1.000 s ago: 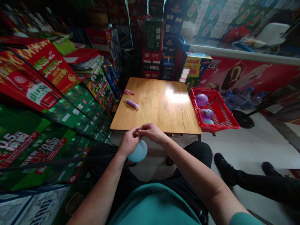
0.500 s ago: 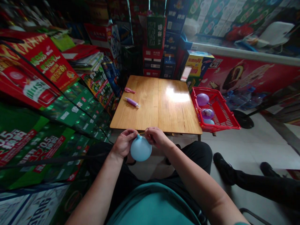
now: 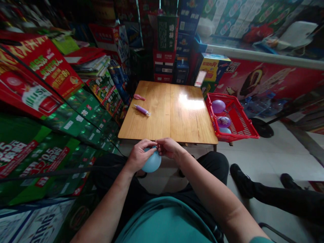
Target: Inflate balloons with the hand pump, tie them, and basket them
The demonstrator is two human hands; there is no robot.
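Note:
A light blue, inflated balloon (image 3: 152,163) hangs just in front of the table's near edge, above the gap between my knees. My left hand (image 3: 139,154) is closed on its neck, thumb and fingers covering part of the top. Right beside it, my right hand (image 3: 168,147) pinches at the neck, its fingertips meeting those of the left. A thin yellow string ran to these right fingers a moment ago; now the fingers mostly hide it. On the wooden table (image 3: 157,118) lie a purple hand pump (image 3: 142,110) and a limp pink balloon (image 3: 139,97).
A red basket (image 3: 240,116) at the table's right side holds a purple balloon (image 3: 218,106), a patterned purple one (image 3: 223,122) and a light blue one. Stacked green cartons (image 3: 83,114) crowd the left. Another person's leg and shoe (image 3: 241,182) are at the right.
My left hand has turned over the balloon's top, and both hands have come together at the neck. The string stretched between them has gone from sight.

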